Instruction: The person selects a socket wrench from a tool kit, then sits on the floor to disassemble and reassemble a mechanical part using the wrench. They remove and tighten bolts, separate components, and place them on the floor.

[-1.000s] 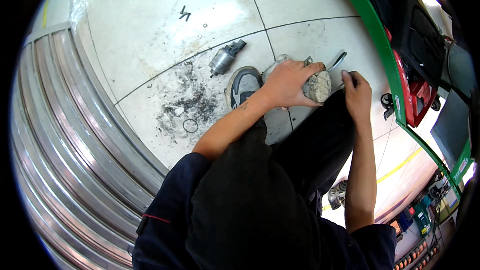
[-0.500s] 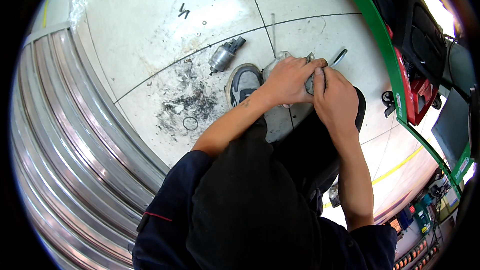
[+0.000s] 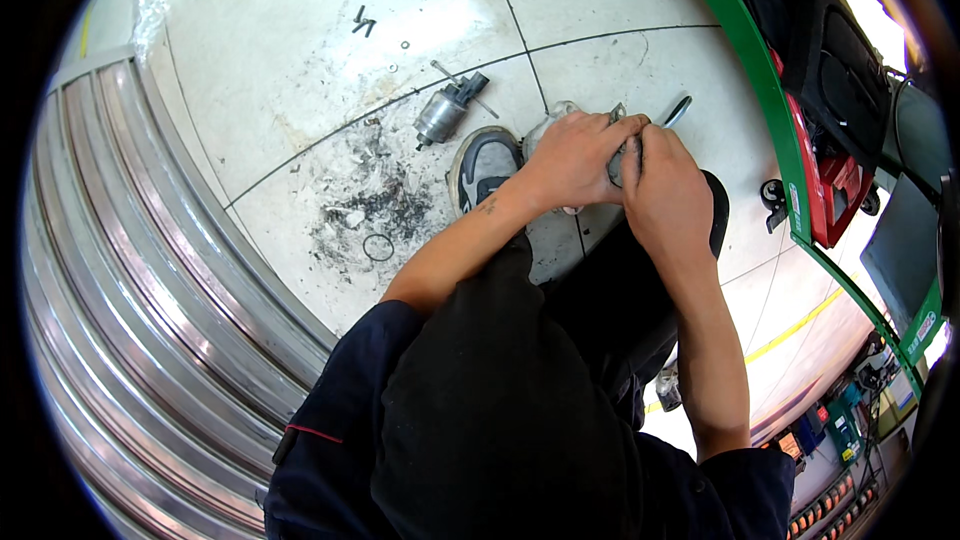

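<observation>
My left hand [image 3: 578, 158] is closed over a dirty grey metal part [image 3: 628, 162], low in front of my knees. My right hand [image 3: 668, 185] meets it from the right, thumb and fingers closed on the same part. Most of that part is hidden by my fingers, so its kind cannot be made out. A pale rounded metal piece [image 3: 540, 132] shows just left of my left hand, beside my shoe [image 3: 488, 170]. Farther left lies a silver cylindrical component [image 3: 440, 118] with a dark end, and a thin metal rod [image 3: 484, 106] crosses it.
Black grime [image 3: 375, 208] and a thin ring [image 3: 378, 247] mark the floor at left. Small bolts [image 3: 364, 22] lie farther off. A shiny tool handle [image 3: 679, 110] is beyond my right hand. Ribbed metal panelling [image 3: 180, 260] curves along the left; a green-framed cart [image 3: 765, 70] borders the right.
The thin rod, earlier upright in view just beyond my left hand, now lies slanted across the silver cylindrical component to the left. Both hands keep almost the same place and grip.
</observation>
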Tool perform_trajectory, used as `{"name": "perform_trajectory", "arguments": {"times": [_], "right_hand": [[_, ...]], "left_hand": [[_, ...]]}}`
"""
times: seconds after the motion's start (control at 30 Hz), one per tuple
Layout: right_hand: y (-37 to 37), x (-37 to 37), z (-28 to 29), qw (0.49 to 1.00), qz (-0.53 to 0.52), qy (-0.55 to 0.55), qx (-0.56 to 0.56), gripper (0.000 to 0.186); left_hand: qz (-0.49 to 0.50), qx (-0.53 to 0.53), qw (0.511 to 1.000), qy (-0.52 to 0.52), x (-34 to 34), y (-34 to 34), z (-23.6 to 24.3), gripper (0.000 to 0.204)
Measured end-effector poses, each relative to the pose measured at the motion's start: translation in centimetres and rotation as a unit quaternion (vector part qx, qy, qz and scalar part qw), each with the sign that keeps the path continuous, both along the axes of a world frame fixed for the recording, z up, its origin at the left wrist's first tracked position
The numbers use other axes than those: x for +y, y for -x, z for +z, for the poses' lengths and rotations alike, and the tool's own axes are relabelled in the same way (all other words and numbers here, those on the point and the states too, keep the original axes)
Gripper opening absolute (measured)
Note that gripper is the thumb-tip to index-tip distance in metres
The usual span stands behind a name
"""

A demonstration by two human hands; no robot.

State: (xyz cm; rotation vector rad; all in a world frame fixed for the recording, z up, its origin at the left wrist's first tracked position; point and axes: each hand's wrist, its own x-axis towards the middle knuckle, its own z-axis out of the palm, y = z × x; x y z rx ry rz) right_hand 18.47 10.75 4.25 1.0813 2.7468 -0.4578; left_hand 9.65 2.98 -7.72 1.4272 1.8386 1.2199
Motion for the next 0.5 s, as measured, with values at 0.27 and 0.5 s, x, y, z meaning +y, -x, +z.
{"name": "perform_trajectory", "arguments": {"times": [0.27, 0.5], "right_hand": [[-1.2, 1.2, 1.6, 0.988, 0.057, 0.106, 0.094, 0.027], [-0.6, 0.6, 1.3, 0.995, -0.054, 0.087, 0.007, 0.025]], "left_hand": [[-0.018, -0.005, 1.0, 0.017, -0.3, 0.6, 0.9, 0.068], [-0.019, -0.02, 1.0, 0.003, -0.3, 0.5, 0.8, 0.067]]}}
